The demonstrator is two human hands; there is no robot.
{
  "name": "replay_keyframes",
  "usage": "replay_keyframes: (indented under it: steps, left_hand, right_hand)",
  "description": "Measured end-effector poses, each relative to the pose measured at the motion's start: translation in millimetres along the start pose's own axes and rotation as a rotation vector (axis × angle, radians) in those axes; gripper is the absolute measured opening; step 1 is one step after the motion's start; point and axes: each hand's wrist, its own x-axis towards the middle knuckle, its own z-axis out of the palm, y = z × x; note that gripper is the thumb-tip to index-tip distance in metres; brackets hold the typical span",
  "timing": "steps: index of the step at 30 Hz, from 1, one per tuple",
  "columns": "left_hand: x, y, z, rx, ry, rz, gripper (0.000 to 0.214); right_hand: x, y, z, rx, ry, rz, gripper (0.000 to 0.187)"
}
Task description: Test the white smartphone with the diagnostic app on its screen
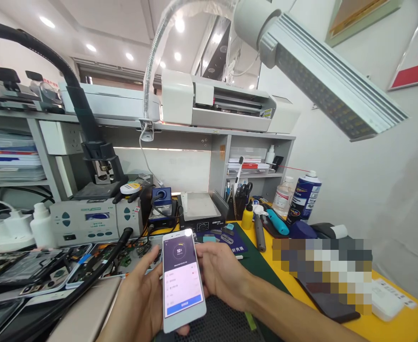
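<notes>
While both hands cradle the white phone (182, 280) above the yellow bench (401, 325), lit screen facing up, left hand (141, 297) curled round its left edge, right hand (223, 275) wrapped round the other, fingertips hidden behind it, screen text unreadable.

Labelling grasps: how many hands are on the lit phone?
2. The left hand holds the phone at its left edge; the right hand holds its right edge. No other hands in view.
</notes>
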Motion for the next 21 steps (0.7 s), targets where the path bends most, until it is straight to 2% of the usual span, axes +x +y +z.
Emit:
replay_keyframes:
  steps: [6, 9, 13, 16, 21]
  left_hand:
    - [-2.7, 4.8, 5.4, 0.075, 0.0, -0.036, 0.067]
    - [-2.5, 4.2, 2.5, 0.106, -0.026, -0.052, 0.072]
    - [-0.5, 1.0, -2.5, 0.045, -0.02, -0.047, 0.074]
    - [0.2, 0.7, -2.3, 0.034, -0.014, -0.056, 0.074]
    - [1.5, 1.3, -1.6, 0.035, -0.009, -0.05, 0.075]
  right_hand:
    - [0.7, -1.9, -7.5, 0.058, -0.109, 0.028, 0.052]
    - [0.0, -3.2, -8.7, 0.057, -0.139, 0.037, 0.049]
    - [0.2, -2.3, -6.6, 0.022, -0.102, 0.006, 0.039]
    - [0.4, -1.5, -4.8, 0.011, -0.055, -0.013, 0.041]
    - [0.0, -1.2, -3.5, 0.021, -0.061, -0.013, 0.04]
